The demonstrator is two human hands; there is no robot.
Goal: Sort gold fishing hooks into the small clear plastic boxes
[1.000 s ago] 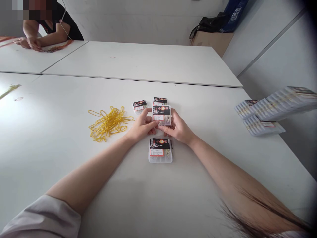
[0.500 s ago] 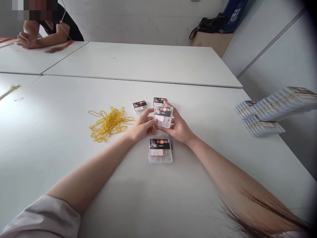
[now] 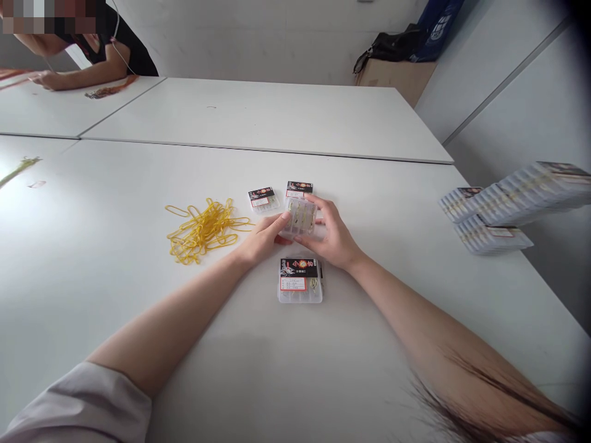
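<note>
Between my two hands is a clear plastic compartment box [image 3: 301, 216], its unlabelled side facing me and small yellowish pieces showing inside. My left hand [image 3: 265, 237] grips its left edge, thumb on the face. My right hand [image 3: 336, 237] is closed round its right side. Just below lies a similar box [image 3: 300, 282] with a black, red and white label, apparently on top of another. Behind my hands are two more labelled boxes, a left one [image 3: 264, 200] and a right one [image 3: 299, 188], which the held box partly covers.
A tangled pile of yellow elastic loops [image 3: 203, 229] lies left of my hands. Stacked boxes [image 3: 517, 197] stand at the right table edge. Across the joined white tables [image 3: 258, 117], a person [image 3: 104, 64] leans near orange strands [image 3: 113, 87]. A black bag [image 3: 392, 44] rests on a carton.
The held box has been turned over, from its labelled face to its clear face. The person across the table has raised one arm.
</note>
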